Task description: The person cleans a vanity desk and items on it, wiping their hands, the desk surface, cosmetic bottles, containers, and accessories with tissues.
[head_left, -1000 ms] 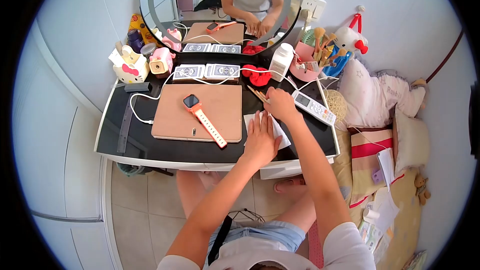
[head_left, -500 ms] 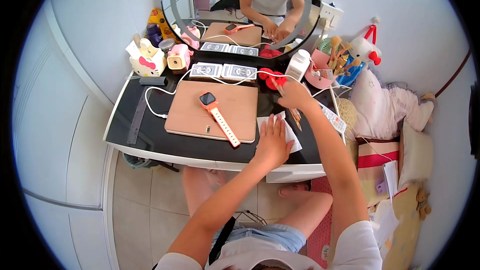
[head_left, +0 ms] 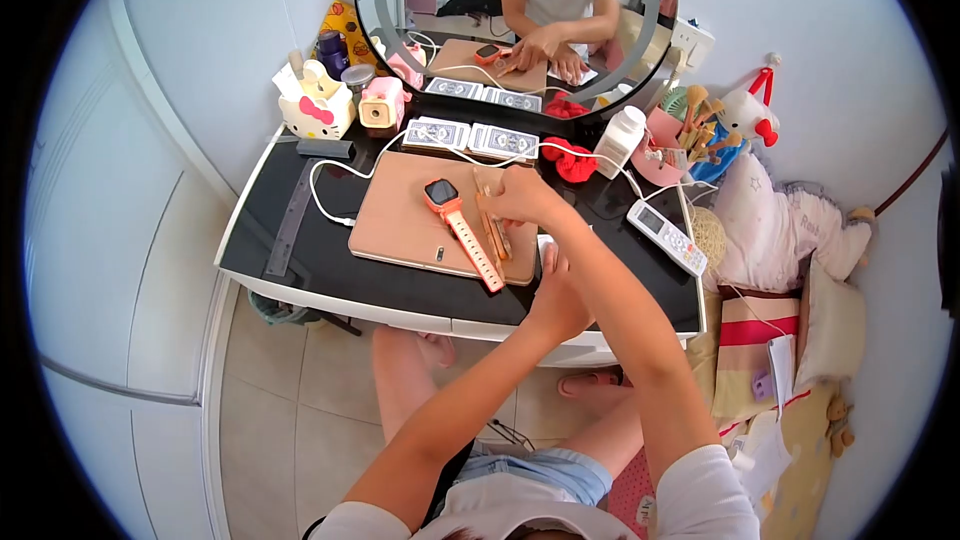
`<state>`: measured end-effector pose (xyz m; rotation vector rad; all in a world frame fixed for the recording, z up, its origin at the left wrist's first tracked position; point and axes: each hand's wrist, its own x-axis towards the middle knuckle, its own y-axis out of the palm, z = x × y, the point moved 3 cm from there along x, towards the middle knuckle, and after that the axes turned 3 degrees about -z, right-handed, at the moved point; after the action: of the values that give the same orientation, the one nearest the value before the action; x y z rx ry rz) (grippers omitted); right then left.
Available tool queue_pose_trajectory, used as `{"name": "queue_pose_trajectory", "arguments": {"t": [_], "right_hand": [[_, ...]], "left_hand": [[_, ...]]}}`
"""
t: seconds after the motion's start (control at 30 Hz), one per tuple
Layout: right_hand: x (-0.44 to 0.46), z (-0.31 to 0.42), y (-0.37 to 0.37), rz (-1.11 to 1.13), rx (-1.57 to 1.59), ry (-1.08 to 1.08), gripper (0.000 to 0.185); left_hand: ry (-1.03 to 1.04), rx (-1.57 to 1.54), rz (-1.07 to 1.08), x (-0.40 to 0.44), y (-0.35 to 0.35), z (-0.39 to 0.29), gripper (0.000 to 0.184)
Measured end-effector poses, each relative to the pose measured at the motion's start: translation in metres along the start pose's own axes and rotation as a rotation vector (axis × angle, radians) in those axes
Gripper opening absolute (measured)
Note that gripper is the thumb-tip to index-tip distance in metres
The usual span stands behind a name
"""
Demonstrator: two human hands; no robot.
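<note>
My right hand (head_left: pixel 522 196) is closed on slim brown pencil-like sticks (head_left: pixel 492 232); their exact kind is hard to make out. It is over the right part of a tan laptop-like case (head_left: pixel 385 205). An orange smartwatch (head_left: pixel 463 230) with a pale strap lies on that case, left of the sticks. My left hand (head_left: pixel 562 302) rests at the table's front, fingers stretched out on a white tissue (head_left: pixel 544 240). My right forearm crosses above it and hides part of the hand and tissue.
Behind the case lie two stacks of playing cards (head_left: pixel 437 133), a white cable and a red scrunchie (head_left: pixel 572 160). A white bottle (head_left: pixel 624 138) and a remote control (head_left: pixel 667 238) are on the right. A ruler (head_left: pixel 290 220) lies left. The round mirror (head_left: pixel 366 0) stands at the back.
My right hand has carried the brown sticks leftward from beside the remote to over the tan case. My left hand stays on the tissue, now partly behind my right forearm. The view has shifted slightly.
</note>
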<state>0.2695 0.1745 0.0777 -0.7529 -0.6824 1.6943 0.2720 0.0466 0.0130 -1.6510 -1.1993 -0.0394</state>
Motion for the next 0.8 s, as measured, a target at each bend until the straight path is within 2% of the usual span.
{"name": "queue_pose_trajectory", "arguments": {"t": [0.03,0.13,0.23,0.33,0.37,0.5,0.57,0.67,0.73,0.8], "right_hand": [[-0.002,-0.003,-0.004,0.032,0.046,0.044,0.034],[-0.01,-0.01,-0.01,-0.201,-0.088,-0.121,0.033],[-0.019,-0.021,-0.002,-0.385,-0.127,-0.215,0.04],[-0.022,-0.025,0.004,-0.339,-0.147,-0.239,0.044],[-0.024,-0.026,0.003,-0.26,-0.133,-0.197,0.041],[-0.035,-0.04,-0.002,-0.43,0.102,-0.275,0.036],[-0.063,-0.042,-0.019,-0.54,0.194,-0.282,0.033],[-0.107,-0.087,-0.051,-0.778,0.098,-0.278,0.032],[-0.144,-0.126,-0.077,-0.985,-0.25,-0.209,0.037],[-0.174,-0.163,-0.096,-0.985,-0.391,-0.142,0.043]], "left_hand": [[-0.015,0.041,0.031,-0.001,0.002,0.0,0.054],[-0.057,0.14,0.116,-0.001,0.005,0.001,0.056],[-0.072,0.123,0.177,0.006,-0.001,-0.002,0.057],[-0.065,0.047,0.184,0.011,-0.011,-0.005,0.057],[-0.074,0.059,0.177,0.011,-0.012,-0.007,0.056],[-0.031,0.226,0.163,0.006,0.004,0.0,0.058],[-0.111,0.136,0.155,0.004,0.001,-0.002,0.059],[-0.16,0.163,0.149,0.008,0.002,-0.002,0.064],[-0.195,0.202,0.157,0.014,0.01,0.006,0.065],[-0.184,0.249,0.145,0.033,0.018,0.025,0.065]]}}
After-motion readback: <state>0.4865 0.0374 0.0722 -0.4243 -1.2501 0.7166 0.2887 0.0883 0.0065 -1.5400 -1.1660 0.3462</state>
